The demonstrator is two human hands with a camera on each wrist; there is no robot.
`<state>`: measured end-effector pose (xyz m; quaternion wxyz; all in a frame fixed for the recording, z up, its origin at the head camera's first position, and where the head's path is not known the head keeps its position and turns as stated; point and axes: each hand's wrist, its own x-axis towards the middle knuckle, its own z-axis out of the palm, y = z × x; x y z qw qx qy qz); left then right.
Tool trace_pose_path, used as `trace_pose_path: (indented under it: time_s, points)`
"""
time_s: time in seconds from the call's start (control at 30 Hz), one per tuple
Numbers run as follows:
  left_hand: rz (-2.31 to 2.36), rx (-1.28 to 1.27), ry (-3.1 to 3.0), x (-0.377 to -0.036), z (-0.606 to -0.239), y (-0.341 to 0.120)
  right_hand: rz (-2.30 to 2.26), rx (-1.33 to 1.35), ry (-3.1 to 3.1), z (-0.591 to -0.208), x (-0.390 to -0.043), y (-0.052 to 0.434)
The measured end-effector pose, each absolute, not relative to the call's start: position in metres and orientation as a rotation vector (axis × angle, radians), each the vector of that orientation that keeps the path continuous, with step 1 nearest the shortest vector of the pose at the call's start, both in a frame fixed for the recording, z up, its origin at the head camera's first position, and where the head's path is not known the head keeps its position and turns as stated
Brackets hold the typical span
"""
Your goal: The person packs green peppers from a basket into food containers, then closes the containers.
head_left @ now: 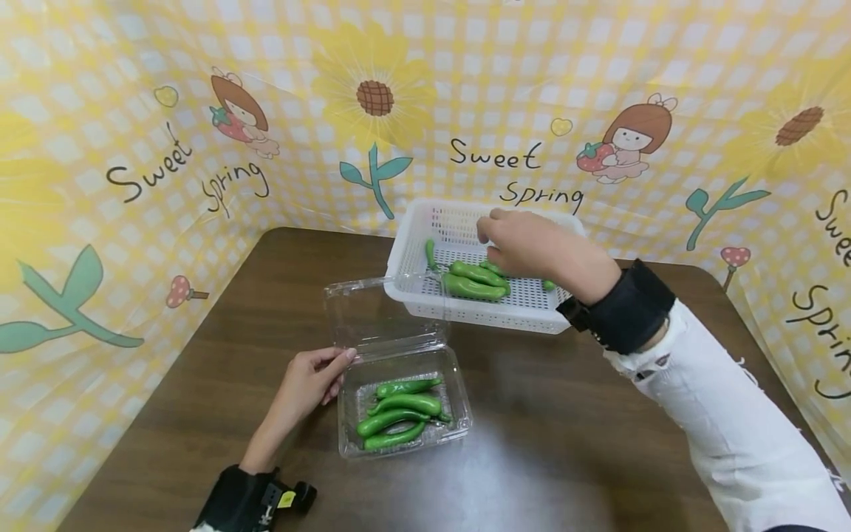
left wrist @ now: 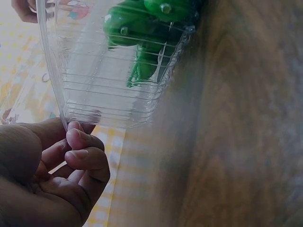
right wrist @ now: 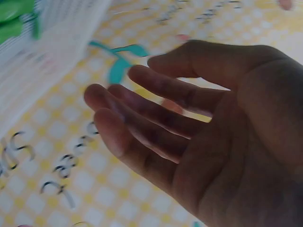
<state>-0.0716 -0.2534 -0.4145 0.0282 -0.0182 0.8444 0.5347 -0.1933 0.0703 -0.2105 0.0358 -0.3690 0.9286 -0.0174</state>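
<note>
A clear plastic clamshell box [head_left: 459,428] stands open near the table's front, with several green peppers [head_left: 399,414] in it. My left hand [head_left: 339,369] pinches its left rim; in the left wrist view the curled fingers [left wrist: 78,142] hold the clear box's [left wrist: 109,85] edge, with the peppers [left wrist: 142,28] above. Farther back stands a white perforated basket [head_left: 479,314] holding more green peppers [head_left: 473,284]. My right hand [head_left: 495,236] hovers over the basket, fingers relaxed. The right wrist view shows this hand [right wrist: 156,127] empty beside the basket [right wrist: 52,56].
The box's clear lid [head_left: 379,310] stands raised between the box and the basket. The brown wooden table [head_left: 572,443] is ringed by a yellow checked backdrop [head_left: 133,185] on three sides. Black wrist straps sit on both arms.
</note>
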Motion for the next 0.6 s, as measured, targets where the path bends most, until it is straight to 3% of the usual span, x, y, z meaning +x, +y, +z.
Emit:
trace_pose_path:
  time_s: [0.6]
  points:
    - [1.616,-0.062,2.618,-0.072,-0.414,-0.253,-0.069,-0.633,2.703,-0.238,-0.302,0.101]
